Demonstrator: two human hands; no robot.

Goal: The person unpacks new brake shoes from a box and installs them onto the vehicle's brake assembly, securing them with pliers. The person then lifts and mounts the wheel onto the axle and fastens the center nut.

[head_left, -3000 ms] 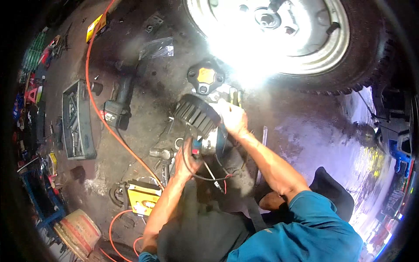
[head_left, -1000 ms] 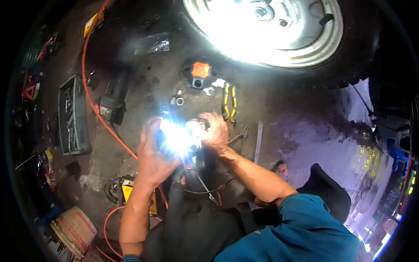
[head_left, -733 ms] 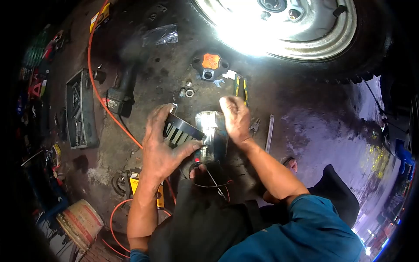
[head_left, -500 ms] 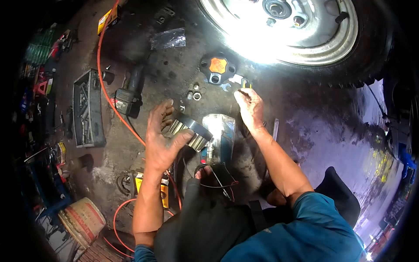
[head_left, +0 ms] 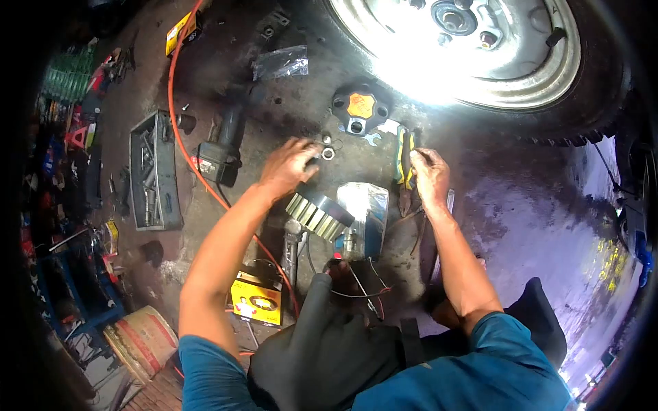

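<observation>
My left hand [head_left: 291, 166] is over the floor, its fingers stretched and apart beside several metal nuts [head_left: 328, 154]; it holds nothing that I can see. Below it lies a ribbed metal cylinder [head_left: 319, 216] with a dark band, which looks like a roller bearing. My right hand [head_left: 430, 177] is curled, its fingertips on one handle of the yellow-and-green pliers [head_left: 400, 164]. The jaws of the pliers point toward me. Between the hands, a shiny clear-and-blue package [head_left: 367, 212] touches or overlaps the cylinder's right side.
A wheel [head_left: 548, 75] lies at the upper right. A black part with an orange label [head_left: 360, 108] is ahead. To the left are a cordless power tool [head_left: 223, 147], a metal tray of sockets [head_left: 154, 222] and an orange hose [head_left: 173, 89]. A yellow box [head_left: 256, 301] sits near my left arm.
My left hand has let go of the ribbed cylinder, now resting below, and moved forward toward the nuts. My right hand has shifted slightly right, uncovering more of the pliers.
</observation>
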